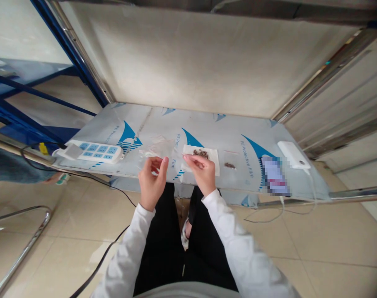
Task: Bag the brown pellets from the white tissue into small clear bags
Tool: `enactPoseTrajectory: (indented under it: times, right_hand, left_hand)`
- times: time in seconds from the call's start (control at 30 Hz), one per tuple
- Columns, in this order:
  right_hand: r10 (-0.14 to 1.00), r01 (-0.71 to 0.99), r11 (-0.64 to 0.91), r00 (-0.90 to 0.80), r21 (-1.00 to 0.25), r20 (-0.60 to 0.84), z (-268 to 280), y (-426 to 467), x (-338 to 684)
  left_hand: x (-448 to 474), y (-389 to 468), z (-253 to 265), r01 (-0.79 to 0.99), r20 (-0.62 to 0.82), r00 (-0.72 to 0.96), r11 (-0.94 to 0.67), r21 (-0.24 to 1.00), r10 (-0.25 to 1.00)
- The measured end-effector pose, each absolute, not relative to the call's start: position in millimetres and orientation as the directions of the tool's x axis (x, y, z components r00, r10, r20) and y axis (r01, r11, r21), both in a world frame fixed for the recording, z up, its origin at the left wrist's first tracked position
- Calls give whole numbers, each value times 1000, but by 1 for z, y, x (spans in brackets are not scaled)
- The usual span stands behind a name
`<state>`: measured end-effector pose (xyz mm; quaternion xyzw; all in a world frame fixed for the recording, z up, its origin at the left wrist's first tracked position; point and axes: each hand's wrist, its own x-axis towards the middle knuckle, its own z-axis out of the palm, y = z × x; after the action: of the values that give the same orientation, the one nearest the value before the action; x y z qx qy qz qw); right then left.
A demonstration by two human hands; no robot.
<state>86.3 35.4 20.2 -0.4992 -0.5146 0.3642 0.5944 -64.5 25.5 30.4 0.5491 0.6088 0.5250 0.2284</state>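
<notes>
My left hand [153,183] hovers at the shelf's front edge, fingers curled in and thumb raised; whatever it may hold is too small to make out. Just beyond it lie clear plastic bags [159,145]. My right hand [204,173] is closed in a pinch, thumb and fingertips together, over the near left part of a white sheet [215,159]. A small heap of brownish metal pieces, like screws, [201,153] rests on that sheet, partly behind my fingers. To its right sits a small clear bag of dark small parts [230,165].
A white power strip [115,154] with blue sockets lies at the shelf's left. On the right are a blurred phone [274,176] and a white power bank [292,154] with cables hanging over the front edge. Metal posts frame the film-covered shelf [154,120].
</notes>
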Motion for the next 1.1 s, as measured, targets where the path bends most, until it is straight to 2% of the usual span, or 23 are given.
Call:
enactPoseTrajectory:
  times: [0.07,0.13,0.2,0.33,0.4,0.53,0.7,0.87,1.0,1.1]
  right_hand:
    - [910,259,335,160,-906,382,26,21,88]
    - [893,352,384,93,-854,440,32,7,92]
    - [913,354,364,49,-861,406,36,-4,96]
    - [973,268,203,57,-942,226,38,-18,103]
    - [981,249,163,65,-955,184,35,-20,106]
    - [979,291,184,31,-939,201,30,-26,112]
    - [961,453,257,-30,-854,274,30,-34,116]
    - [954,585,269,-51,-765,296,22,-40,115]
    - [966,503,242,-47,-830,253,16,-42,112]
    - [987,352,153,-12,-923,159,18,-43,111]
  left_hand:
    - [-49,17,37,236,135,-199,-86,968,971]
    - [-38,12,40,89,56,-99,-47,995,994]
    - [-33,8,39,-20,31,-44,-32,999,999]
    - [-32,1,30,-146,2,82,9,989,997]
    - [-33,-3,26,-187,-25,97,43,981,995]
    - [-32,-9,25,-201,-108,127,132,971,986]
    - [-25,-12,24,-167,-146,99,161,973,984]
    - [-21,-11,20,-214,-228,16,226,950,973]
    - [-24,-11,19,-250,-169,97,189,950,981]
    - [-28,-11,19,-264,-147,160,186,946,976]
